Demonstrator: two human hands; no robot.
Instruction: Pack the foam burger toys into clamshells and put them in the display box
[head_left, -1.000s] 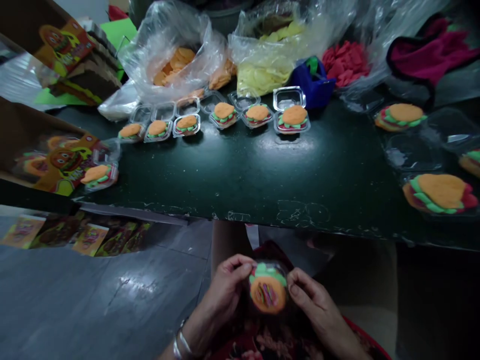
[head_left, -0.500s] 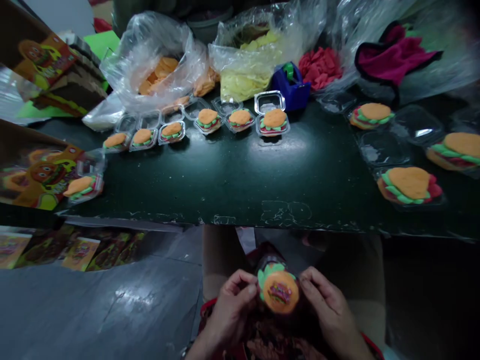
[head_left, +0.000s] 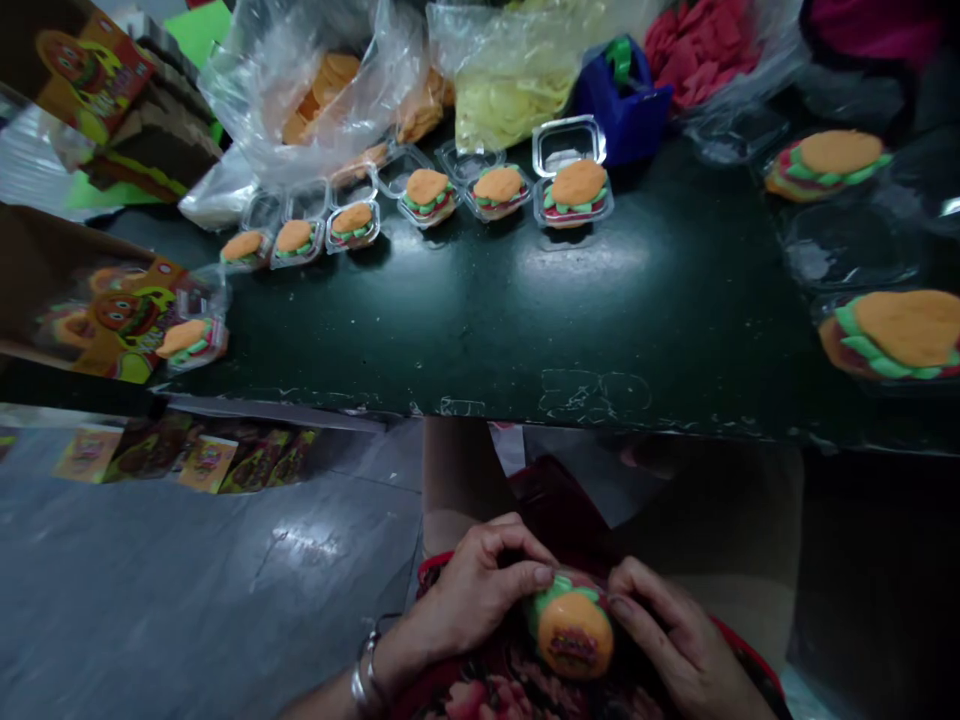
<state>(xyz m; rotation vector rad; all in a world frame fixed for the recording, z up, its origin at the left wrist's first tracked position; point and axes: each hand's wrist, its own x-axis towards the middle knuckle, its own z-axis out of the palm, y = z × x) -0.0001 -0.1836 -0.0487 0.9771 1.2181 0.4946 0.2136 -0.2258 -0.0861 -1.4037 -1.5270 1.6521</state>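
low down at six o'clock, the left hand and right hand pinch a toy burger between them over the lap. each grip is closed on it by the fingertips, left from nine o'clock, right from three, equally near. its orange bun tilts toward the camera. the surface lies at twelve o'clock, carrying a row of boxed burgers.

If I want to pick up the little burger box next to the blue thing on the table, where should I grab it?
Probably grip the clear tray by its left and right rims, coming from the near edge of the table. Its lid stands open at the back, toward the blue dispenser, and the burger sits uncovered.
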